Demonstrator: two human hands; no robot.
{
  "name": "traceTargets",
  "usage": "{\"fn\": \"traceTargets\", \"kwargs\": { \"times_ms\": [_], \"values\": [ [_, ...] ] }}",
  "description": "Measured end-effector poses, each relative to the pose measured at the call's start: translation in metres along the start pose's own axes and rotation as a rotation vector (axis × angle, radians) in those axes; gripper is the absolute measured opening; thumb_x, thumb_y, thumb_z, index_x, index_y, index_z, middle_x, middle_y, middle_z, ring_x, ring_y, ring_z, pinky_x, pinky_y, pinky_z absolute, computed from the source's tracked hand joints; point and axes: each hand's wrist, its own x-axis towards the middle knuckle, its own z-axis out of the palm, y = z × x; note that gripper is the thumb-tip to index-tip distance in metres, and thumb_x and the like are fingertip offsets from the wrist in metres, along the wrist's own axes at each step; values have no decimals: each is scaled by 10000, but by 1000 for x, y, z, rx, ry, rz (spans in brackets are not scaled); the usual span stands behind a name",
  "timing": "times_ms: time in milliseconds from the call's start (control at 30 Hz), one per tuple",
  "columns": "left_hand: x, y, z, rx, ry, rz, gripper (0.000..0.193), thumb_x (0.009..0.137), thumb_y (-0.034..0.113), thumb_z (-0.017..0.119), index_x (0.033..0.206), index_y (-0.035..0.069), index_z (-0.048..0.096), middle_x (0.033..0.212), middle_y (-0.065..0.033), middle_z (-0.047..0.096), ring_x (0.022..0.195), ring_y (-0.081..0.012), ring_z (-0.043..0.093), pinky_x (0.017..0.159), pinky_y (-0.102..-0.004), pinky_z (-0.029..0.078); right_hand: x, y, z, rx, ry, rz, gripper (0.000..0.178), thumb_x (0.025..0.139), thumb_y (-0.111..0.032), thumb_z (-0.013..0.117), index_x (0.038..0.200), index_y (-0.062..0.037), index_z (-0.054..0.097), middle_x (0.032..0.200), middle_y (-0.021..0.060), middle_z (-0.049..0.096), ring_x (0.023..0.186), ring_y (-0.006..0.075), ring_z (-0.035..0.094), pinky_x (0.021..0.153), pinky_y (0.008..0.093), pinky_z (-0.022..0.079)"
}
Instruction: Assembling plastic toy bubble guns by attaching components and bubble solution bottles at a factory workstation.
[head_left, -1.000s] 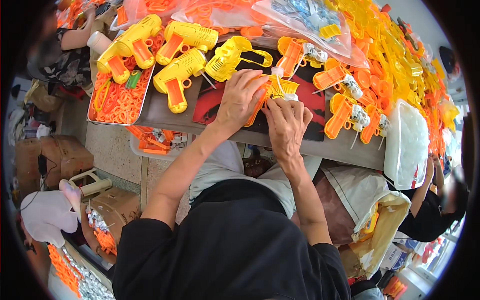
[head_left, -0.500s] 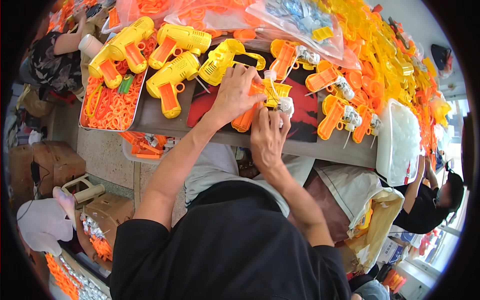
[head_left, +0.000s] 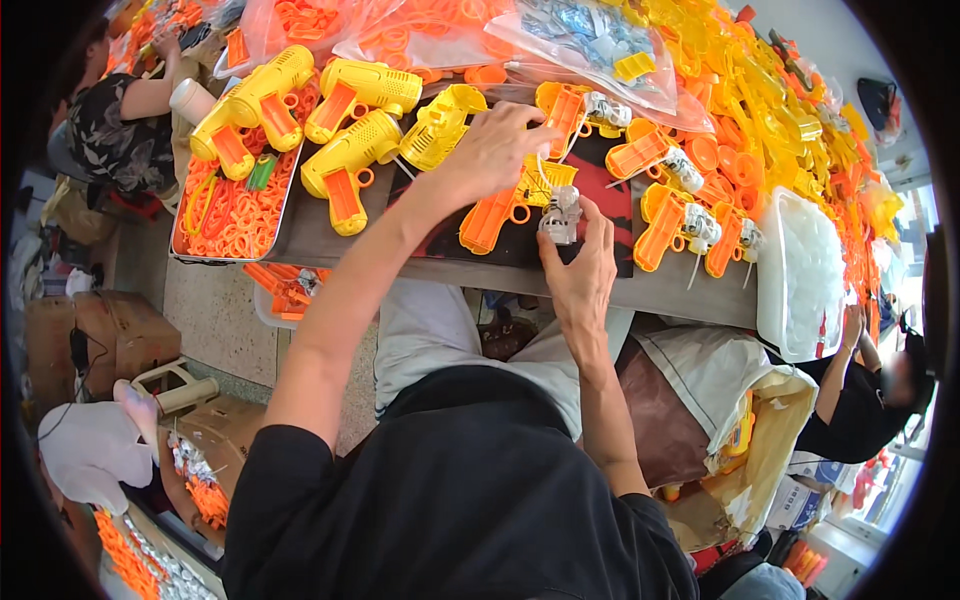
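A toy gun half with an orange grip (head_left: 487,221) and a yellow body shell (head_left: 532,187) lies in front of me, its inside facing up. My right hand (head_left: 585,268) has thumb and fingers around the white-grey mechanism (head_left: 561,215) at the shell's right side. A thin white tube runs from the mechanism up toward a small white cap (head_left: 545,151). My left hand (head_left: 494,150) reaches over the shell from the left, fingertips pinched at that cap and partly hiding it. Left of this hand rests an empty yellow shell half (head_left: 441,125).
Joined yellow toy guns (head_left: 352,160) lie to the left beside a tray of orange rings (head_left: 228,222). Several orange grips with mechanisms (head_left: 661,228) lie right, near a white tub (head_left: 800,275). Yellow parts (head_left: 770,110) heap behind. Co-workers sit at both sides.
My right hand has moved right, off the middle of the toy gun and onto its white-grey mechanism. My left hand has risen from the orange grip to the white cap.
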Motion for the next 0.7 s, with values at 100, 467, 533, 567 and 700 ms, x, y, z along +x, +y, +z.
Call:
{"fn": "traceTargets", "kwargs": {
  "times_ms": [100, 467, 533, 567, 700],
  "values": [
    [16, -16, -10, 34, -248, 184, 384, 805, -3, 665, 1170, 115, 664, 1347, -84, 537, 1257, -304, 504, 1048, -454, 426, 8, -7, -9, 27, -6, 69, 513, 842, -141, 752, 1301, -13, 564, 1120, 159, 654, 1006, 288, 649, 905, 380, 517],
    [35, -5, -57, -30, -228, 239, 182, 868, 186, 701, 984, 58, 644, 1011, -85, 670, 1074, -254, 629, 961, -410, 460, 49, 26, -33, 360, -274, 108, 417, 912, -72, 687, 1301, 33, 580, 1114, 88, 685, 937, 119, 667, 844, 263, 535],
    [30, 25, -74, 119, -356, 43, 193, 925, 221, 652, 990, 41, 632, 872, -101, 709, 888, -258, 698, 824, -379, 520, 54, 30, -38, 386, -299, 108, 425, 910, -66, 681, 1309, 39, 575, 1102, 75, 681, 946, 113, 656, 841, 267, 536],
    [19, 36, -77, 124, -361, 44, 193, 925, 221, 652, 990, 41, 632, 872, -101, 709, 888, -258, 698, 824, -379, 520, 58, 27, -41, 392, -298, 109, 425, 910, -66, 681, 1309, 39, 575, 1102, 75, 681, 946, 113, 656, 841, 267, 536],
    [-33, 65, -62, -392, -335, -418, 265, 933, 332, 642, 1030, 87, 679, 871, -159, 723, 787, -336, 700, 691, -441, 534, 73, 22, -47, 537, -448, 160, 410, 900, -86, 688, 1289, 13, 608, 1060, 66, 680, 947, 112, 635, 848, 268, 534]
  ]
}}
